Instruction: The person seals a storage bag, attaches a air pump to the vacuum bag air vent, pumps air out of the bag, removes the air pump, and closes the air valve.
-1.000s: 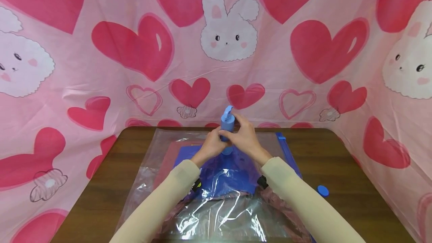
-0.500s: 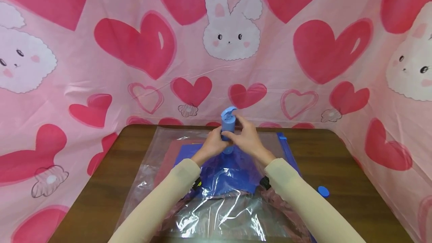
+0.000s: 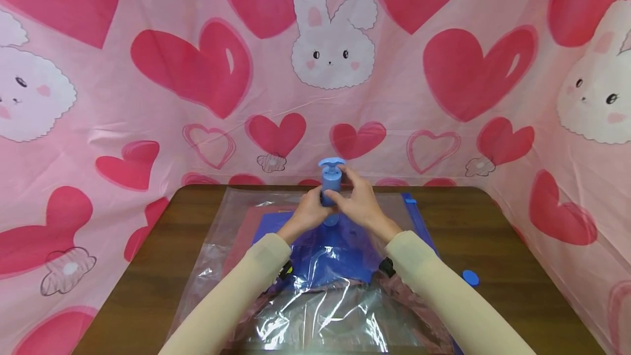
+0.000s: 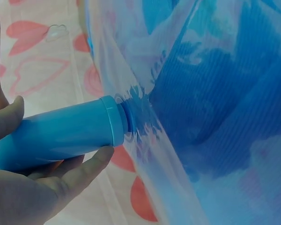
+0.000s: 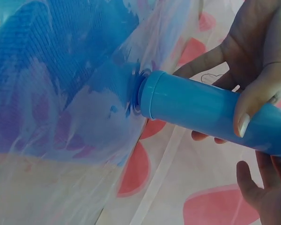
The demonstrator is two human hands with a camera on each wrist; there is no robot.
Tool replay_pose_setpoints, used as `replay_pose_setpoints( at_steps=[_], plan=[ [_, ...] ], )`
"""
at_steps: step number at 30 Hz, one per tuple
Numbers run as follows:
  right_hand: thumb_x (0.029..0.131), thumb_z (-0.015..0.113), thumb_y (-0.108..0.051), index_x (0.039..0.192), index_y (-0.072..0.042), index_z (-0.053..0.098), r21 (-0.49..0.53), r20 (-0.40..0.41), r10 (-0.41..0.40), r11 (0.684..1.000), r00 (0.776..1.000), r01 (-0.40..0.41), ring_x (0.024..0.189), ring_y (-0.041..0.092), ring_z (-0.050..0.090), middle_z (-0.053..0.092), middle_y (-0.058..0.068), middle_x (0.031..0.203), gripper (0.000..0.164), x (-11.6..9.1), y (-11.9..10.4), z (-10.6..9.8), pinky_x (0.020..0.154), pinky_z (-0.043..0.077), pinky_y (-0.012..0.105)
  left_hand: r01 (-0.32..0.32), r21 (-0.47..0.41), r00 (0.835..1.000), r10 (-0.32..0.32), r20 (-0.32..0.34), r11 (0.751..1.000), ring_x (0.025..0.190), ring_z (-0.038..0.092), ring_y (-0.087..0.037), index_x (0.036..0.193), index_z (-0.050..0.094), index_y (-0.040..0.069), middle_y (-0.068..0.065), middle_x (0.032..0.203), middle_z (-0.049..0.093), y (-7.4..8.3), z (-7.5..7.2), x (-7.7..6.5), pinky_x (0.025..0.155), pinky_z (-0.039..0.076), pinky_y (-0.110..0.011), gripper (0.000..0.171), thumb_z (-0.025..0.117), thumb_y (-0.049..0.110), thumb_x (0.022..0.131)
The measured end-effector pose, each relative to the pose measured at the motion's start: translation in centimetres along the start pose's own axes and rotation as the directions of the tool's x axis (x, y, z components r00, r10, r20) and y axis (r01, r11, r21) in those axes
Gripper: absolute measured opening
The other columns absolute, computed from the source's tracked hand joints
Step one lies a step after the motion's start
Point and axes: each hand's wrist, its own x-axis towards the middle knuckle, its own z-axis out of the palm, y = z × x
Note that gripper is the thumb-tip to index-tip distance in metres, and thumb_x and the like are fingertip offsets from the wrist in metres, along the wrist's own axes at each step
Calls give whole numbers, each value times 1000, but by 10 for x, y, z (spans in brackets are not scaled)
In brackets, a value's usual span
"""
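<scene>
In the head view a blue cylindrical hand pump [image 3: 331,182] stands upright on the valve of a clear vacuum storage bag [image 3: 217,251], its curved handle [image 3: 331,162] at the top. My left hand [image 3: 311,210] grips the lower part of the pump. Higher up, my right hand [image 3: 362,201] holds it too, thumb across the body and fingers by the handle. Both wrist views show the pump's collar [image 4: 113,122] against the blue valve [image 5: 140,96]. Inside the bag lies folded blue ribbed cloth [image 4: 215,93], with pink cloth [image 3: 244,234] around it.
A round blue cap [image 3: 470,278] lies on the brown wooden table [image 3: 473,229] to the right of the bag. The bag's blue zip edge [image 3: 419,223] runs along its right side. Behind the table hangs a pink cloth with hearts [image 3: 276,133] and rabbits.
The pump's handle has turned from seen narrow, end-on, to broadside. My right fingers have shifted slightly beside it, while the pump body and bag stay in place.
</scene>
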Motion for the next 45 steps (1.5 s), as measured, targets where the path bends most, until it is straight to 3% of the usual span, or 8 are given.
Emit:
replay_pose_setpoints(
  at_steps=[5,13,22,28,37,45],
  plan=[
    [88,88,-19,145,-9,59,-27,-9,5,1000,1000,-5,112,26,64,68,9,119,65,5,0,1,96,54,47,-6,8,1000,6,-7,1000,103,71,-32,123,68,3,-14,113,74,-1,1,1,90,56,-48,39,82,15,89],
    [92,81,-4,154,-5,50,133,43,-56,990,998,50,118,40,66,68,21,130,68,4,6,-2,98,52,60,16,-18,1000,-16,-14,1000,107,72,-36,125,66,-1,-18,117,73,-3,-1,1,92,57,-51,44,83,18,89],
    [87,89,-17,150,-6,56,-10,24,-40,999,999,40,115,30,66,68,12,127,71,6,3,-1,98,54,52,14,-8,1000,-14,-4,1000,104,72,-33,120,70,3,-14,112,74,-2,1,1,90,56,-49,37,84,19,90],
    [92,82,-10,158,-2,44,39,89,-18,999,996,14,123,36,64,64,19,138,76,4,3,-2,101,53,53,17,-13,1000,-17,6,1000,105,72,-34,124,68,1,-16,114,74,0,0,0,90,57,-50,42,83,17,89],
    [89,88,-18,155,-7,48,-3,38,15,1000,999,-15,119,34,64,66,15,130,78,6,3,2,100,53,55,-17,-9,1000,17,-5,1000,107,71,-39,119,70,1,-16,112,74,-1,-1,0,92,56,-51,35,82,13,88],
    [92,81,-5,158,-3,44,61,25,-12,998,1000,11,121,36,65,64,20,137,77,1,4,0,100,53,53,-2,-5,1000,2,-3,1000,109,71,-36,126,68,0,-17,118,73,-3,1,0,93,56,-50,44,84,17,89]
  ],
)
